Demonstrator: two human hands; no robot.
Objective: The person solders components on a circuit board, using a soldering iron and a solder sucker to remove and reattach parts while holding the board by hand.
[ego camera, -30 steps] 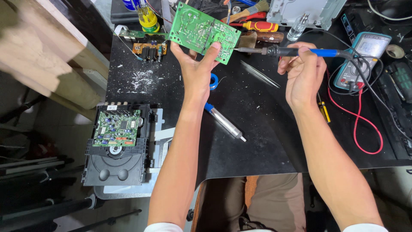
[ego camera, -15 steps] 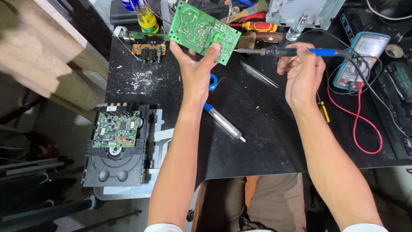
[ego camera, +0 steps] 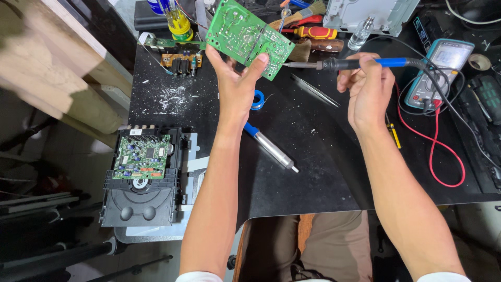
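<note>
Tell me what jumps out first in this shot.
The green rectangular circuit board, held up at top centre by the left hand. The right hand points a blue-handled soldering iron at its edge. Lower left, an opened black disc drive sits off the black mat.

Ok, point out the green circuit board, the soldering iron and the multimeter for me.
green circuit board (ego camera: 241,34), head view, middle of its solder side.
soldering iron (ego camera: 389,62), head view, blue handle by the right hand's fingers.
multimeter (ego camera: 444,65), head view, its screen.
</note>
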